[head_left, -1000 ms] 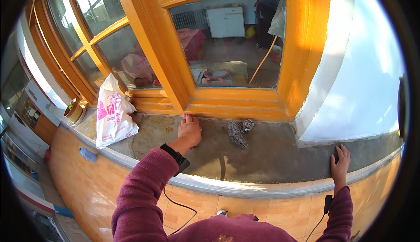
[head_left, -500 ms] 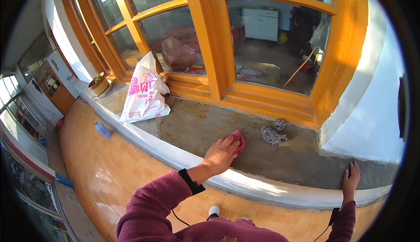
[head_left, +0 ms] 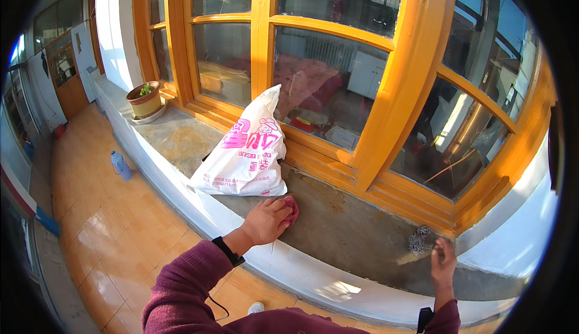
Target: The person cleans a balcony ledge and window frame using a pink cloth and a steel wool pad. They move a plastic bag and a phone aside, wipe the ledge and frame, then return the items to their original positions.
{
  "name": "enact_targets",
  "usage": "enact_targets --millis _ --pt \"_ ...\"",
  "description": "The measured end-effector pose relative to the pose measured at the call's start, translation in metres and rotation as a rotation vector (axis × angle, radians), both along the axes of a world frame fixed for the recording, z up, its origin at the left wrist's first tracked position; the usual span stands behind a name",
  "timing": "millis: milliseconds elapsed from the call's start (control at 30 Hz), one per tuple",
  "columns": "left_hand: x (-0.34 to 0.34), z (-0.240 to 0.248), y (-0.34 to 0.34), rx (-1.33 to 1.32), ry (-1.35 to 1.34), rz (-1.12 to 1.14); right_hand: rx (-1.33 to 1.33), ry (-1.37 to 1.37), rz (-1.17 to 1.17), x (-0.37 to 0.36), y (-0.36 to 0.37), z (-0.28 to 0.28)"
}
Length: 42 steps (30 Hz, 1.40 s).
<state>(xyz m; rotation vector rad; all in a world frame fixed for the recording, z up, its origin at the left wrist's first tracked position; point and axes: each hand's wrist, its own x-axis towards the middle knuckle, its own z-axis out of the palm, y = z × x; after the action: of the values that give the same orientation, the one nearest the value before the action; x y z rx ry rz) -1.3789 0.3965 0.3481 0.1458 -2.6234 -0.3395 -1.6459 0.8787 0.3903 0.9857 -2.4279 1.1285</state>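
My left hand (head_left: 263, 222) is closed around a crumpled dark pink cloth (head_left: 291, 211), pressing it on the grey window sill (head_left: 356, 228). Just beyond that hand stands a white plastic bag (head_left: 238, 168) with pink print, its top gathered to a point. To the right, my right hand (head_left: 444, 266) is by the sill with its fingers loosely bent and slightly apart, and I see nothing held in it. Close to those fingertips lie clumps of silvery steel wool (head_left: 418, 242).
An orange wooden window frame (head_left: 365, 171) with glass panes rises behind the sill. A potted plant (head_left: 145, 101) stands on a saucer at the far left of the sill. A blue bottle (head_left: 120, 166) stands on the tiled floor (head_left: 99, 237). A white wall (head_left: 503, 243) borders the window's right side.
The view has turned left. My left hand has slid the cloth leftward along the sill, close to the bag. My right hand has left its flat rest at the right and come beside the steel wool.
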Motion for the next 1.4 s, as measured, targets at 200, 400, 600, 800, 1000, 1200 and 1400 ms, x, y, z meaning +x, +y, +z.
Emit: enact_targets --millis 200,400,600,800,1000,1200,1400 --pt "0.002 -0.008 -0.024 0.099 0.166 -0.148 0.142 -0.597 0.522 0.075 -0.28 0.029" --pt "0.006 -0.01 -0.03 0.156 0.191 -0.177 0.046 -0.913 0.515 0.094 -0.482 0.022" --pt "0.007 -0.014 -0.031 0.204 0.221 -0.215 -0.327 -1.26 0.405 0.09 -0.566 0.015" --pt "0.007 -0.018 -0.032 0.192 0.191 -0.207 -0.47 -1.275 0.237 0.084 -0.59 0.006" --pt "0.011 -0.011 -0.033 0.204 0.089 -0.196 -0.575 -1.129 0.178 0.091 -0.581 0.012" --pt "0.009 -0.01 -0.03 0.23 0.223 -0.194 -0.81 -1.027 0.505 0.098 -0.551 0.023" --pt "0.008 -0.012 -0.029 0.277 0.164 -0.193 -0.88 -0.938 0.553 0.094 -0.517 0.035"
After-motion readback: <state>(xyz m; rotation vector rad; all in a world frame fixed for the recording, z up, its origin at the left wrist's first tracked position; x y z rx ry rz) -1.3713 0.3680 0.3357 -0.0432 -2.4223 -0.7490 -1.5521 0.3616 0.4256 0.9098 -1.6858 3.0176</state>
